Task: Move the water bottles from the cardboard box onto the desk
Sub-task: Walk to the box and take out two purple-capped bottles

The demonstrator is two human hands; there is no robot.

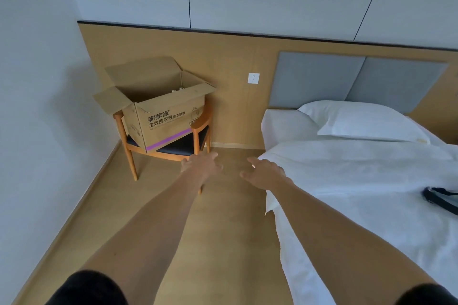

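Note:
An open cardboard box [163,116] with printed lettering and a purple stripe sits tilted on a wooden chair [198,129] in the room's corner. Two white bottle caps [178,89] show just above the box's front wall; the bottles themselves are hidden inside. Both my arms stretch forward over the floor. My left hand [200,164] hovers in front of the chair seat, fingers relaxed and empty. My right hand [265,172] hangs to its right beside the bed's corner, fingers spread and empty. No desk is in view.
A bed [359,181] with white sheets and a pillow [359,119] fills the right side, a dark object [441,199] lying on it. White wall runs along the left. Wooden panelling with a socket [253,78] stands behind. Bare wooden floor lies between chair and bed.

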